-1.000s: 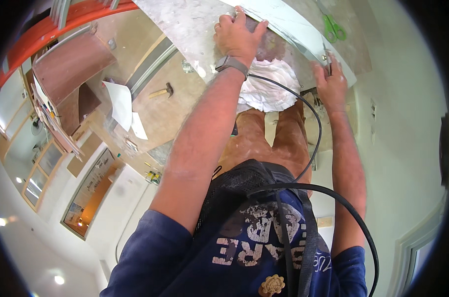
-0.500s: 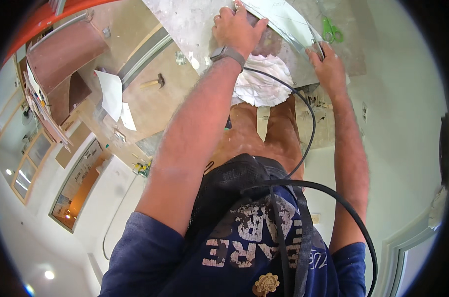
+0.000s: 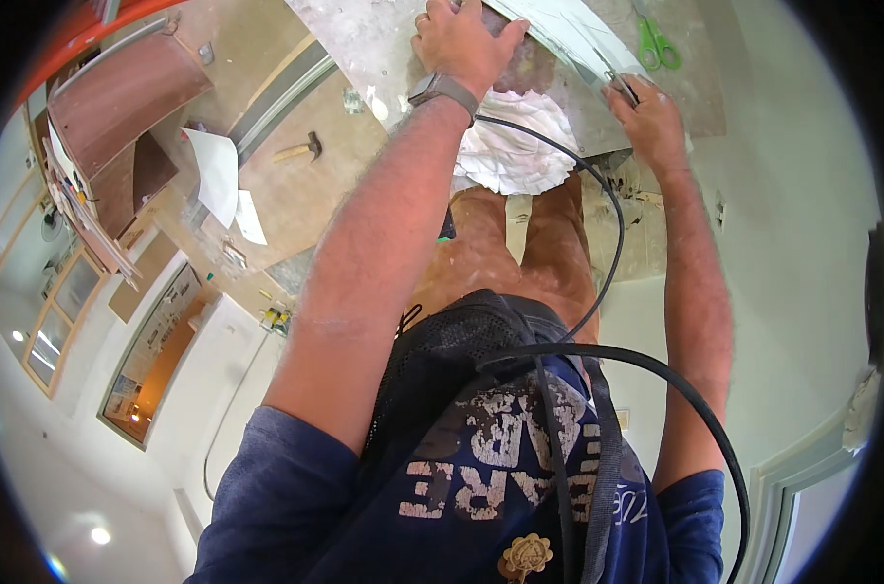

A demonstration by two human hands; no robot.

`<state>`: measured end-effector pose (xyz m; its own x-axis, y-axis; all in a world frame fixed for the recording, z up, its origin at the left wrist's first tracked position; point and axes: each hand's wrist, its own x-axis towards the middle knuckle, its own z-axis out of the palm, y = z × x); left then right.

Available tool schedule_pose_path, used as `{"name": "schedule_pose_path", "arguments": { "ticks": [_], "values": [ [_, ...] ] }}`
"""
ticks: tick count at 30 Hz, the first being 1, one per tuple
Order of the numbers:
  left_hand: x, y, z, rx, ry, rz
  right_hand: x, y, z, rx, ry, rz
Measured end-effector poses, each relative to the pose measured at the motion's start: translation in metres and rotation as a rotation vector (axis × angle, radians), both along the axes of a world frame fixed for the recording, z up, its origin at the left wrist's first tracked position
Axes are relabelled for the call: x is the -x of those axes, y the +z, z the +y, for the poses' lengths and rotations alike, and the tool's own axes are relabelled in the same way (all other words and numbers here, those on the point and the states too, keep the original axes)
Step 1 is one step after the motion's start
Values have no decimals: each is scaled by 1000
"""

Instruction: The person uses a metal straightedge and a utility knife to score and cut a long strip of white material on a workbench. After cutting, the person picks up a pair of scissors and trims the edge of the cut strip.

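At the top of the view, my left hand (image 3: pixel 466 44) lies with fingers spread on the stained worktop (image 3: pixel 374 34), at the near edge of a long white strip (image 3: pixel 569 29) with dark lines on it. My right hand (image 3: pixel 644 117) grips a thin metal tool (image 3: pixel 619 83) against the strip's right end; its exact kind is unclear. Green-handled scissors (image 3: pixel 661 49) lie just right of the strip. A crumpled white cloth (image 3: pixel 515 146) sits at the worktop's near edge, below and between my hands, with a black cable (image 3: pixel 607 195) crossing it.
Down to the left are a hammer (image 3: pixel 296 149), white cut sheets (image 3: pixel 213 175), a metal rail (image 3: pixel 276 97) and a curved pinkish panel (image 3: pixel 121 88) with boards. An orange ladder (image 3: pixel 116 12) is at upper left, a pale wall (image 3: pixel 792 292) at right.
My right hand has shifted slightly up and leftward along the white strip with the tool. My left hand stays spread in place. The whole view has shifted slightly.
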<state>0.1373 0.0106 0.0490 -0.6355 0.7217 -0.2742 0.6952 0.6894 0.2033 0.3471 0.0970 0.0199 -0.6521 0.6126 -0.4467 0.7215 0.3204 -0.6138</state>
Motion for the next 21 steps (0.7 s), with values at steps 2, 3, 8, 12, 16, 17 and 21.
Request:
{"name": "schedule_pose_path", "arguments": {
  "ticks": [2,3,8,12,16,17,21],
  "values": [
    [0,2,0,1,1,-11,-1,-4,0,-23,-4,24],
    [1,2,0,-1,-1,-17,-2,-5,0,-35,-5,36],
    [0,6,1,14,-7,-25,-1,-4,0,-47,15,-28],
    [1,9,1,26,14,-59,-3,-7,1,-13,-29,34],
    [0,3,-1,-4,20,-49,-2,-4,4,63,-26,30],
    [0,3,-1,-11,24,-45,-2,-3,4,57,-18,27],
    [-1,4,1,-11,24,-37,-3,-4,2,-2,-16,34]
  ]
}}
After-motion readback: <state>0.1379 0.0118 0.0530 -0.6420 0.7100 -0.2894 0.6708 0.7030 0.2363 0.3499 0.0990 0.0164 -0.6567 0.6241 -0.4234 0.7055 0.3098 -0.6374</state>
